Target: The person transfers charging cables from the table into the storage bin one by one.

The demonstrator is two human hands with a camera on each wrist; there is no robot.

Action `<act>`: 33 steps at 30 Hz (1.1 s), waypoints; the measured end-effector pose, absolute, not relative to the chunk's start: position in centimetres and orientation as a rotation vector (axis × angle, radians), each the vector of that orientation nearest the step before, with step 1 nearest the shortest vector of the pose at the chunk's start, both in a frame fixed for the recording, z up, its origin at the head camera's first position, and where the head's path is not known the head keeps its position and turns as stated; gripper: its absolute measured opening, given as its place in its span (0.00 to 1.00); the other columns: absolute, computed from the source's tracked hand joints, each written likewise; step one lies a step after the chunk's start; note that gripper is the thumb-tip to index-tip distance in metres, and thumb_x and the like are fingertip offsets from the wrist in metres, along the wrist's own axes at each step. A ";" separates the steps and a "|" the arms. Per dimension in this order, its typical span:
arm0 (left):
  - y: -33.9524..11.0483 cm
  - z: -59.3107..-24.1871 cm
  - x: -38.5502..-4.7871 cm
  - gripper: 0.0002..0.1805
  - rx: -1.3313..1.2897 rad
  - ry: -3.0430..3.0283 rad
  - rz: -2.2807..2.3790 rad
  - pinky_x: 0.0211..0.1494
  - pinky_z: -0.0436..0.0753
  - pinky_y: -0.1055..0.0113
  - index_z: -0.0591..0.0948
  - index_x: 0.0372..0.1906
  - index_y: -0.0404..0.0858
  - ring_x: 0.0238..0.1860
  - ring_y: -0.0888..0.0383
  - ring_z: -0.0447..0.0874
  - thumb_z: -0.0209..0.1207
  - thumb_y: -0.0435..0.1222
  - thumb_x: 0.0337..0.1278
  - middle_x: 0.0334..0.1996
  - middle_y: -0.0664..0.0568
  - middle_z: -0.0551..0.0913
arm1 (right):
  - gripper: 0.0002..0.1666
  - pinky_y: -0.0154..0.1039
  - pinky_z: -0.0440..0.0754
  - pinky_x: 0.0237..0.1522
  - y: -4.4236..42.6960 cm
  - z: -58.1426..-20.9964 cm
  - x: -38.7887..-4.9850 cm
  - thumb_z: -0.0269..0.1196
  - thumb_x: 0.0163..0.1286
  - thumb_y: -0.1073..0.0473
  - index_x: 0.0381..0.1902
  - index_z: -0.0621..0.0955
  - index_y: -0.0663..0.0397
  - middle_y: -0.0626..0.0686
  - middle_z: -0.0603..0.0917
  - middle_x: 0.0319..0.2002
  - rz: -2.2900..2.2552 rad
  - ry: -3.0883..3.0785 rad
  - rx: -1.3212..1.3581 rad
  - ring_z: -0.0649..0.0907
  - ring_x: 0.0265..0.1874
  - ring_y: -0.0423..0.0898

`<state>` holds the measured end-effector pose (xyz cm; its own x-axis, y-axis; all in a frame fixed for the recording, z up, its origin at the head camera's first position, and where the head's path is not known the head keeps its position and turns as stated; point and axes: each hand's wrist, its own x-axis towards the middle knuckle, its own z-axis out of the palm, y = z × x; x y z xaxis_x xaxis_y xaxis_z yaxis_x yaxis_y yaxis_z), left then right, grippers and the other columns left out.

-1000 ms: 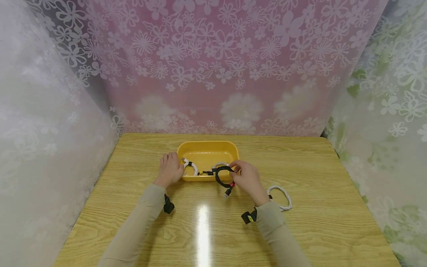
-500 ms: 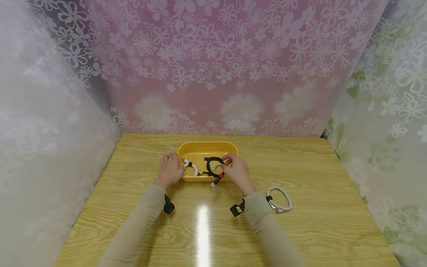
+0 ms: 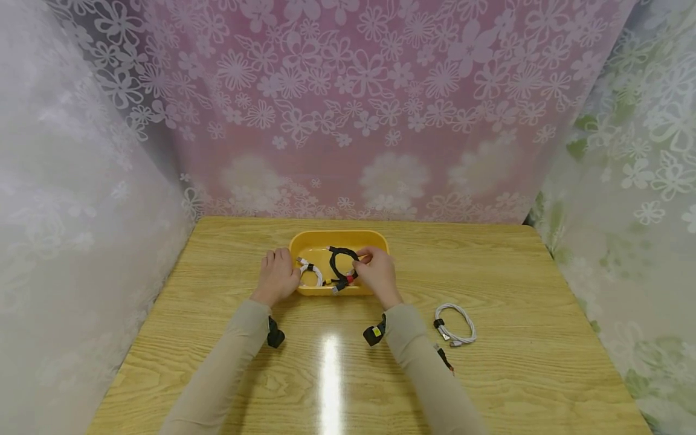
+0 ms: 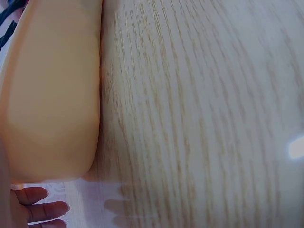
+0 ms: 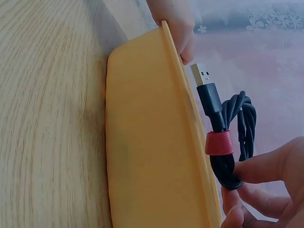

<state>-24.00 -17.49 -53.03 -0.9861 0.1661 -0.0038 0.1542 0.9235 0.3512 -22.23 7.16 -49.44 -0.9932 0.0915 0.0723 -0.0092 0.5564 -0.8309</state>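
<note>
My right hand [image 3: 379,278] pinches a coiled black USB cable [image 3: 333,260] between thumb and fingers. The cable hangs above the yellow plastic bin [image 3: 339,232], near its front rim. A red strap [image 5: 219,143] binds the coil, and its USB plug [image 5: 201,76] points out freely in the right wrist view. My left hand [image 3: 277,278] grips the bin's left end, thumb over the rim and fingers [image 4: 47,210] outside. A coiled white cable [image 3: 317,276] with a black tie lies at the bin's left. Beside it shows a yellow-marked black connector [image 3: 328,282].
A coiled white cable [image 3: 473,329] with a black strap lies on the wooden table [image 3: 544,362] at the right. Near my right forearm [image 3: 435,380], the end of a dark cable [image 3: 445,358] shows, the remainder hidden. Floral curtains [image 3: 348,121] surround the table.
My right hand has moved left with the black cable, from the bin's front right corner to over its middle. The shifted forearm uncovers a dark cable end. My left hand stays put.
</note>
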 end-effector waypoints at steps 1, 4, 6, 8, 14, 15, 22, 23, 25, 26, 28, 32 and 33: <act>-17.5 -53.0 -24.0 0.13 0.253 3.046 0.553 0.52 0.60 0.49 0.66 0.44 0.33 0.48 0.40 0.61 0.46 0.40 0.68 0.43 0.39 0.67 | 0.11 0.37 0.72 0.23 7.0 -49.5 -22.4 0.69 0.61 0.62 0.42 0.85 0.58 0.54 0.82 0.29 1.443 -2.666 -0.076 0.77 0.23 0.48; -17.5 -53.0 -24.0 0.12 0.253 3.045 0.558 0.52 0.60 0.49 0.66 0.44 0.33 0.47 0.41 0.61 0.46 0.40 0.68 0.42 0.39 0.67 | 0.10 0.36 0.72 0.22 6.6 -49.9 -22.8 0.69 0.61 0.63 0.41 0.85 0.59 0.54 0.81 0.28 1.504 -2.626 -0.122 0.77 0.22 0.47; -17.5 -53.1 -24.0 0.12 0.255 3.049 0.563 0.51 0.60 0.49 0.66 0.43 0.34 0.47 0.41 0.61 0.46 0.40 0.67 0.42 0.40 0.67 | 0.10 0.36 0.72 0.22 6.3 -50.3 -23.2 0.69 0.61 0.63 0.41 0.85 0.59 0.54 0.81 0.27 1.534 -2.610 -0.167 0.77 0.22 0.47; -17.6 -53.2 -24.1 0.11 0.257 3.054 0.563 0.51 0.60 0.49 0.66 0.42 0.34 0.47 0.41 0.61 0.46 0.40 0.67 0.41 0.40 0.67 | 0.10 0.36 0.73 0.22 6.1 -50.5 -23.6 0.68 0.61 0.63 0.41 0.85 0.59 0.54 0.81 0.27 1.552 -2.598 -0.205 0.78 0.22 0.47; -17.6 -53.5 -24.2 0.11 0.250 3.062 0.564 0.51 0.60 0.49 0.66 0.42 0.34 0.46 0.41 0.61 0.46 0.40 0.66 0.41 0.40 0.67 | 0.11 0.36 0.76 0.22 5.5 -51.1 -24.4 0.68 0.59 0.64 0.41 0.84 0.61 0.55 0.84 0.26 1.593 -2.580 -0.261 0.83 0.20 0.49; -17.6 -53.5 -24.2 0.11 0.251 3.062 0.565 0.51 0.60 0.49 0.66 0.42 0.34 0.46 0.41 0.61 0.46 0.40 0.66 0.41 0.40 0.67 | 0.11 0.36 0.76 0.21 5.4 -51.1 -24.4 0.68 0.59 0.65 0.41 0.84 0.61 0.55 0.85 0.26 1.606 -2.578 -0.268 0.84 0.19 0.50; -17.7 -53.6 -24.3 0.11 0.260 3.069 0.563 0.50 0.60 0.49 0.66 0.41 0.34 0.45 0.41 0.60 0.46 0.39 0.65 0.41 0.40 0.67 | 0.12 0.38 0.78 0.16 4.8 -51.4 -25.0 0.68 0.58 0.65 0.41 0.85 0.61 0.56 0.85 0.21 1.678 -2.593 -0.340 0.85 0.18 0.56; -17.7 -53.6 -24.2 0.11 0.261 3.071 0.565 0.51 0.60 0.49 0.66 0.41 0.34 0.45 0.41 0.60 0.46 0.39 0.65 0.41 0.40 0.67 | 0.12 0.38 0.78 0.15 4.7 -51.4 -25.1 0.68 0.58 0.65 0.41 0.85 0.61 0.56 0.85 0.21 1.685 -2.592 -0.352 0.85 0.17 0.56; -17.7 -53.5 -24.2 0.11 0.261 3.073 0.564 0.51 0.60 0.49 0.66 0.41 0.34 0.46 0.41 0.60 0.46 0.39 0.65 0.41 0.40 0.67 | 0.12 0.37 0.77 0.15 4.5 -51.5 -25.2 0.69 0.57 0.65 0.40 0.86 0.61 0.56 0.85 0.21 1.678 -2.594 -0.366 0.83 0.15 0.53; -17.7 -53.5 -24.2 0.11 0.259 3.073 0.566 0.51 0.60 0.49 0.65 0.41 0.34 0.46 0.41 0.60 0.46 0.39 0.65 0.41 0.40 0.67 | 0.12 0.37 0.77 0.15 4.4 -51.6 -25.3 0.70 0.57 0.65 0.40 0.86 0.60 0.56 0.85 0.21 1.671 -2.599 -0.371 0.82 0.14 0.52; -17.6 -53.5 -24.2 0.10 0.258 3.070 0.567 0.51 0.60 0.49 0.65 0.41 0.34 0.45 0.41 0.60 0.46 0.39 0.66 0.40 0.40 0.67 | 0.11 0.37 0.76 0.16 4.2 -51.7 -25.4 0.71 0.56 0.64 0.39 0.86 0.60 0.55 0.84 0.21 1.645 -2.612 -0.370 0.80 0.13 0.48; -17.6 -53.5 -24.2 0.10 0.258 3.070 0.559 0.50 0.59 0.49 0.65 0.41 0.34 0.45 0.41 0.60 0.45 0.39 0.66 0.41 0.40 0.67 | 0.09 0.38 0.77 0.20 3.8 -51.8 -25.5 0.71 0.56 0.64 0.37 0.86 0.60 0.56 0.84 0.25 1.625 -2.631 -0.356 0.79 0.16 0.46; -17.6 -53.5 -24.2 0.10 0.260 3.070 0.559 0.51 0.59 0.49 0.65 0.41 0.34 0.45 0.41 0.60 0.45 0.39 0.66 0.41 0.40 0.67 | 0.09 0.39 0.77 0.21 3.7 -51.7 -25.5 0.70 0.56 0.64 0.36 0.87 0.60 0.55 0.84 0.26 1.617 -2.636 -0.355 0.79 0.17 0.47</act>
<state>-24.21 -17.60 -53.46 -0.9862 0.1644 0.0195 0.1607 0.9225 0.3509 -25.55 3.74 -51.75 -0.9736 0.2080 -0.0938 0.1779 0.4347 -0.8828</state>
